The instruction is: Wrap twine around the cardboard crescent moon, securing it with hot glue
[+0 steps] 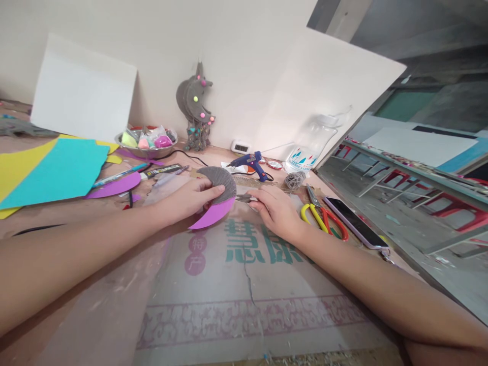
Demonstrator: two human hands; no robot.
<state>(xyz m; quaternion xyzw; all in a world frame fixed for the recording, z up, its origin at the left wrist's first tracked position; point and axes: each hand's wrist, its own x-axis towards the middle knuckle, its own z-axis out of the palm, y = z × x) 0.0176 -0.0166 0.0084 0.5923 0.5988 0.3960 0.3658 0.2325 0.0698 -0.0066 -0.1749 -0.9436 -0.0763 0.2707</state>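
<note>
My left hand (192, 195) is closed on a crescent moon cutout (211, 216), thumb on its face. Grey yarn (220, 179) covers the upper part of the crescent in close rows, while the lower tip shows bare purple. Just right of it, my right hand (276, 211) pinches a small pointed metal tool (244, 197), its tip toward the crescent's edge; its exact kind is unclear. Below the hands, a thin dark strand (248, 277) lies over the printed plastic sheet (213, 284) on the table.
Scissors (320, 213), a phone (356, 223), a yarn ball (295, 179) and a blue glue gun (249, 163) lie to the right and behind. Leftward are coloured sheets (57, 170) and a metal bowl (147, 151) of packets. A decorated grey moon (195, 99) stands against the wall.
</note>
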